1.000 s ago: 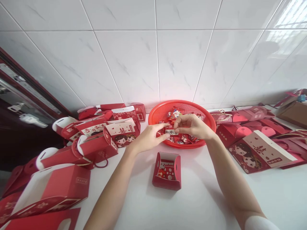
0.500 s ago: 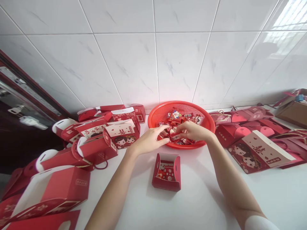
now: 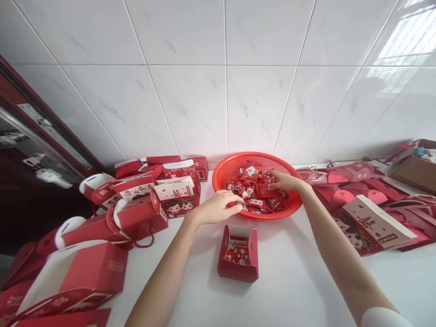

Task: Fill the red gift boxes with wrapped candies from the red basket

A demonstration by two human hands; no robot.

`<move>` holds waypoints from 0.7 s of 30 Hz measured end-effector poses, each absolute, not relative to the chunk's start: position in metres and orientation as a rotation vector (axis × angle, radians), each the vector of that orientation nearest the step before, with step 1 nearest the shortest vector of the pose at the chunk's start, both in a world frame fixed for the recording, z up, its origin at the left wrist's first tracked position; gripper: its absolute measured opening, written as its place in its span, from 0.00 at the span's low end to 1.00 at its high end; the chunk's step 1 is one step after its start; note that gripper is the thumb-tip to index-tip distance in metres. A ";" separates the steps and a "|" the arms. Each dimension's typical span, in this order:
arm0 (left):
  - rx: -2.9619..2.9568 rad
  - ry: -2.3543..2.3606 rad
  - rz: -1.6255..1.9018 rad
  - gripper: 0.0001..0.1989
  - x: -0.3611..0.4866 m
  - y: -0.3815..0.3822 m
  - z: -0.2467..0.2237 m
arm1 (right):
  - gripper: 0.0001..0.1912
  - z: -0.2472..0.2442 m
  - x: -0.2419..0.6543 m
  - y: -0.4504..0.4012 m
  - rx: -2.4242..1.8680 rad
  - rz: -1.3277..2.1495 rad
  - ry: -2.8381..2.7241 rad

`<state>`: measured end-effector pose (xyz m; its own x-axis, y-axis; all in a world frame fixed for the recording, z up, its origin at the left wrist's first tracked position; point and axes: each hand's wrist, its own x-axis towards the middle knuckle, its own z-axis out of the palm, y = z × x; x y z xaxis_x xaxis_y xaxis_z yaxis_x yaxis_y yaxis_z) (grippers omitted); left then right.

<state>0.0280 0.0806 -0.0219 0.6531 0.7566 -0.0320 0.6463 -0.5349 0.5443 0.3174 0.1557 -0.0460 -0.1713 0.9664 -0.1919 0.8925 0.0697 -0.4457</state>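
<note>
While the left hand (image 3: pixel 215 208) stood at the near left rim of the basket (image 3: pixel 235 165), we recorded its thumb and fingers as parted, with nothing we could make out between them. Right hand (image 3: pixel 285 180): over the basket's right side, fingers bent down at the packets (image 3: pixel 255 202); whether they gripped one, we could not tell. Basket: red, perforated, near the tiled wall (image 3: pixel 185 100). Packets: many, small, red-wrapped, heaped inside the basket; one carried dark characters on a white band, too small for us to read. Open box (image 3: pixel 238 271): red, on the white table (image 3: pixel 293 281) just before the basket, patterned red and white pieces showing within. Left-hand group: several red boxes, among them a cream-panelled box (image 3: pixel 177 193) on which we read 囍 above two cartoon figures. Right-hand group: a cream-and-red carton (image 3: pixel 366 221), likewise printed 囍, its red label bearing lettering we could not make out.
</note>
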 end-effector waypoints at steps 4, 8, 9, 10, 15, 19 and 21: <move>2.350 1.097 0.281 0.19 0.029 0.081 -0.024 | 0.37 -0.043 0.318 0.151 -1.809 0.899 -2.401; 2.329 1.054 0.304 0.19 0.028 0.083 -0.026 | 0.34 -0.037 0.317 0.139 -1.547 1.020 -2.548; 2.304 1.029 0.312 0.19 0.027 0.083 -0.025 | 0.33 -0.037 0.317 0.137 -1.477 1.049 -2.561; 2.269 1.001 0.327 0.19 0.025 0.083 -0.023 | 0.31 -0.036 0.316 0.135 -1.422 1.071 -2.554; 2.161 0.860 0.455 0.13 0.012 0.071 -0.002 | 0.23 -0.034 0.306 0.132 -1.343 1.042 -2.397; 2.214 0.889 0.337 0.11 0.005 0.055 0.019 | 0.17 -0.015 0.292 0.115 -1.291 0.777 -2.343; 2.237 0.970 0.185 0.12 0.004 0.048 0.024 | 0.14 0.002 0.283 0.096 -1.147 0.750 -2.368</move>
